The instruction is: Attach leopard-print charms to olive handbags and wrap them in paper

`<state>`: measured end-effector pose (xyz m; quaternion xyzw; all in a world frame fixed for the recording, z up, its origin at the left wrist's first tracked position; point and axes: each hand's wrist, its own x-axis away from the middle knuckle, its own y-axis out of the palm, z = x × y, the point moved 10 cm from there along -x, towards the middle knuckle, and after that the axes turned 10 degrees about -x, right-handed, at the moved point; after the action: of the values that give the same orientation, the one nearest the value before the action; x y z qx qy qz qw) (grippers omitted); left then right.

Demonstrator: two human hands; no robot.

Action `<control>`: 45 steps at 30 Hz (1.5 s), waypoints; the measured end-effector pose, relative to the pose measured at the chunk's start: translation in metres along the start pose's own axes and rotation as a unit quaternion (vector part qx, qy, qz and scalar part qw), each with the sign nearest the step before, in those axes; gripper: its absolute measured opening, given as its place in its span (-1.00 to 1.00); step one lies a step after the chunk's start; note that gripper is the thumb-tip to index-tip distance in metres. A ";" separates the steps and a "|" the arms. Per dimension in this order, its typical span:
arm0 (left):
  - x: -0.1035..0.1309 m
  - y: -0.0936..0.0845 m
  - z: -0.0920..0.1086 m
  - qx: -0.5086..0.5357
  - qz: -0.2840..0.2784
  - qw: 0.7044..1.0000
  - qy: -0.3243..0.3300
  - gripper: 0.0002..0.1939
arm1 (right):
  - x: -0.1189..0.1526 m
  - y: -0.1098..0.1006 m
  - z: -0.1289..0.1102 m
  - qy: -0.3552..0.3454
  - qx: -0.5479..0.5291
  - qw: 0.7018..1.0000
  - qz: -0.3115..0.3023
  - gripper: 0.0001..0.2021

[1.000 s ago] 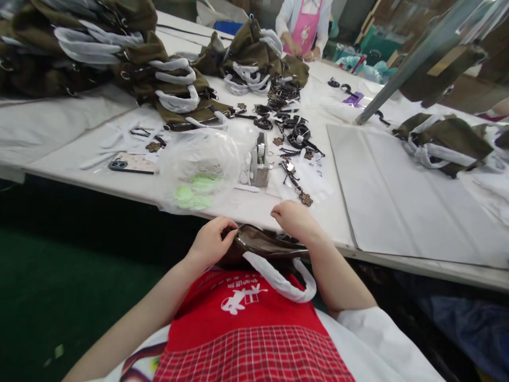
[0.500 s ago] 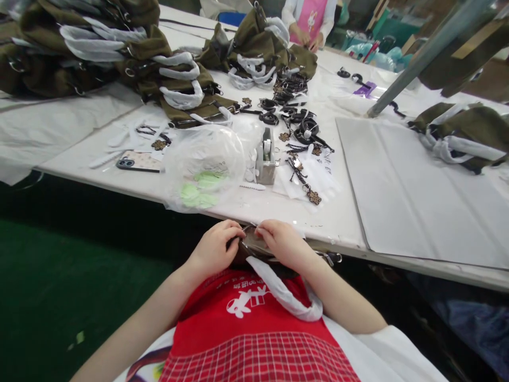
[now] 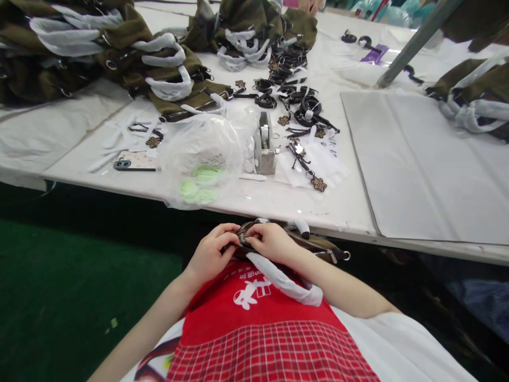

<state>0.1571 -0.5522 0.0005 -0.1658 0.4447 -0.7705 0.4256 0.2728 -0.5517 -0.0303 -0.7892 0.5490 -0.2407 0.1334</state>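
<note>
An olive-brown handbag (image 3: 324, 248) with a metal zipper lies across my lap against the table edge. My left hand (image 3: 214, 250) pinches the bag's rim at the left end of the zipper. Close beside it, my right hand (image 3: 274, 244) is closed, thumb and finger pressed together on the zipper end; the exact part between the fingertips is too small to make out. One white-wrapped handle (image 3: 284, 281) hangs toward me over my red apron (image 3: 222, 297). Part of the bag's opening is hidden by my right hand.
On the table sit a clear plastic bag (image 3: 201, 159) with green pieces, a tape dispenser (image 3: 265, 148), a phone (image 3: 135, 161), and flower-charm straps (image 3: 318, 183). Olive bags (image 3: 170, 58) are piled behind. A grey board (image 3: 421, 170) and a metal pole (image 3: 417, 42) are on the right.
My view has tilted down and closer. The bag's zippered opening shows more now, and my right hand has shifted left, nearer my left fingertips.
</note>
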 end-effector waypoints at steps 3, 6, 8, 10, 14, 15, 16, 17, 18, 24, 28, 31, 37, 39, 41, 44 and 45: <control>0.001 -0.001 0.004 -0.005 0.016 1.000 0.002 -0.84 | -0.006 0.007 -0.001 0.022 0.043 0.999 -0.019 -0.83; -0.001 -0.003 0.006 -0.015 0.029 0.999 0.003 -0.85 | -0.015 0.010 -0.001 0.034 0.092 0.995 -0.026 -0.81; -0.003 -0.004 0.007 -0.015 0.031 0.999 0.003 -0.85 | -0.020 0.012 0.000 0.037 0.085 0.995 -0.025 -0.82; -0.004 -0.005 0.008 -0.011 0.027 1.000 0.002 -0.85 | -0.021 0.012 0.003 0.033 0.049 0.998 -0.012 -0.85; -0.005 -0.002 0.011 -0.008 0.019 1.000 0.005 -0.85 | -0.016 0.013 0.014 0.039 -0.050 0.998 0.009 -0.88; -0.005 -0.002 0.011 -0.007 0.018 1.000 0.004 -0.84 | -0.015 0.014 0.017 0.044 -0.070 0.997 0.011 -0.88; -0.006 -0.002 0.012 -0.007 0.018 1.000 0.003 -0.83 | -0.013 0.013 0.019 0.046 -0.081 0.996 0.015 -0.88; -0.006 -0.003 0.013 -0.007 0.019 1.000 0.002 -0.83 | -0.012 0.012 0.019 0.042 -0.083 0.995 0.021 -0.88; -0.006 -0.005 0.014 -0.007 0.020 1.000 0.003 -0.83 | -0.011 0.010 0.017 0.034 -0.075 0.996 0.028 -0.88; -0.008 -0.010 0.019 0.025 -0.006 1.000 -0.004 -0.88 | 0.000 -0.003 -0.001 -0.011 0.036 0.998 0.054 -0.86; -0.013 -0.004 0.007 0.036 -0.003 0.997 -0.063 -0.78 | 0.010 -0.014 -0.012 -0.033 0.048 0.995 0.083 -0.87; -0.021 0.006 0.005 0.038 -0.018 0.996 -0.082 -0.94 | 0.014 -0.018 -0.014 -0.035 0.061 0.993 0.090 -0.87; -0.038 0.014 0.016 0.008 0.008 0.999 -0.048 -0.91 | 0.016 -0.023 -0.016 -0.065 0.080 0.990 0.092 -0.86; -0.039 0.014 0.016 0.035 0.045 0.997 -0.052 -0.88 | 0.016 -0.027 -0.013 -0.060 0.057 0.991 0.100 -0.85; -0.038 0.014 0.012 0.067 0.075 0.993 -0.066 -0.88 | 0.016 -0.031 -0.009 -0.056 0.023 0.992 0.109 -0.82; -0.035 0.015 0.010 0.094 0.095 0.988 -0.076 -0.87 | 0.017 -0.037 -0.006 -0.057 -0.015 0.990 0.127 -0.78; -0.035 0.015 0.010 0.102 0.098 0.987 -0.076 -0.87 | 0.017 -0.038 -0.005 -0.057 -0.022 0.989 0.134 -0.77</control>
<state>0.1914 -0.5331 -0.0019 -0.1358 0.3443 -0.7515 0.5462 0.3057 -0.5537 -0.0041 -0.7239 0.6462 -0.1631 0.1784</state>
